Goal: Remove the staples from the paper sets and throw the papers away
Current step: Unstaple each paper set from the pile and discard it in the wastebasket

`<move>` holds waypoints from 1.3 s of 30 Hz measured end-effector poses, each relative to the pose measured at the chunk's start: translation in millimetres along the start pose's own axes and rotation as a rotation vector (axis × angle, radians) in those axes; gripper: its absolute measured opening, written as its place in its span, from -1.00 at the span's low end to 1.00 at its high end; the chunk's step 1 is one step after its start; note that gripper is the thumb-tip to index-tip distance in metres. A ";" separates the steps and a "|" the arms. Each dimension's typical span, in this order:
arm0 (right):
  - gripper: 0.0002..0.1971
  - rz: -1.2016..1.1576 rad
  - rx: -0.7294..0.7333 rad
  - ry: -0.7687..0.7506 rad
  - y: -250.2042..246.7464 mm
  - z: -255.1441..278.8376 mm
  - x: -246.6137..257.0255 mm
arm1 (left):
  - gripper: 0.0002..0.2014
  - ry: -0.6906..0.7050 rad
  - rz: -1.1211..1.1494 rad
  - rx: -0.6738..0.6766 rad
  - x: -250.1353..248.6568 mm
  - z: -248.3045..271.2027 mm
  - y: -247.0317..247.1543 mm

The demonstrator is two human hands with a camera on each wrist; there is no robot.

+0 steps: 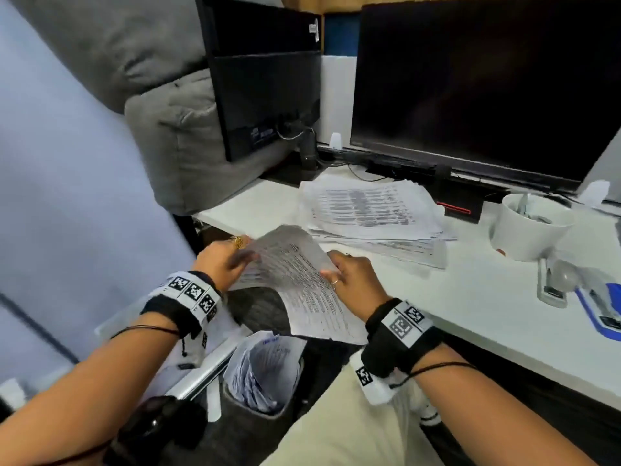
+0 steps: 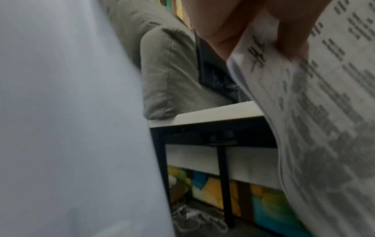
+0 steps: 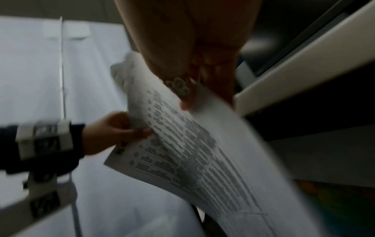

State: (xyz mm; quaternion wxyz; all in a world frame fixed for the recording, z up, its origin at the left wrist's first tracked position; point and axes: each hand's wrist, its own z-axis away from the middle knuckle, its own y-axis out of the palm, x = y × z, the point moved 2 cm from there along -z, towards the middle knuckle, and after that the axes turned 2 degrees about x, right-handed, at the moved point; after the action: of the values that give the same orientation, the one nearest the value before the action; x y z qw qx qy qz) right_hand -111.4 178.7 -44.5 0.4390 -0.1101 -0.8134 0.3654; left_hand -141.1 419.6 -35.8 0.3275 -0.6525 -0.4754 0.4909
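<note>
I hold a set of printed papers (image 1: 299,280) in the air in front of the desk edge, above a waste bin (image 1: 262,378) stuffed with crumpled sheets. My left hand (image 1: 225,260) grips the set's left edge, thumb on top, as the left wrist view shows on the papers (image 2: 324,112). My right hand (image 1: 349,277) pinches the right edge, seen close in the right wrist view on the papers (image 3: 202,152). The sheets bow and blur. A larger stack of printed paper sets (image 1: 369,213) lies on the white desk (image 1: 470,297). No staple shows.
A white cup (image 1: 527,227) and a staple remover (image 1: 554,284) beside a blue stapler (image 1: 601,307) sit at the desk's right. Two dark monitors (image 1: 487,89) stand behind the stack. A grey cushion (image 1: 174,136) and a pale partition (image 1: 50,196) are to the left.
</note>
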 end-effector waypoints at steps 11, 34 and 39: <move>-0.69 0.322 0.554 0.425 172.1 -37.1 -91.7 | -0.69 -0.517 -0.125 0.500 78.5 -1.9 113.4; -0.37 0.375 0.611 0.036 355.2 -16.6 -231.1 | -0.49 -1.009 -0.286 0.597 125.5 74.9 336.3; -0.15 0.404 1.026 0.113 368.3 -7.7 -237.9 | -0.46 -1.015 -0.218 0.803 127.9 102.4 362.6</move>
State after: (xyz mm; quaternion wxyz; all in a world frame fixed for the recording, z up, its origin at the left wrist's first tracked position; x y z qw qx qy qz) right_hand -17.1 324.6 -447.1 0.4004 -0.0553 -0.4693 0.7851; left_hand -121.8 415.1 -433.2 0.3285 -0.1150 -0.4138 0.8412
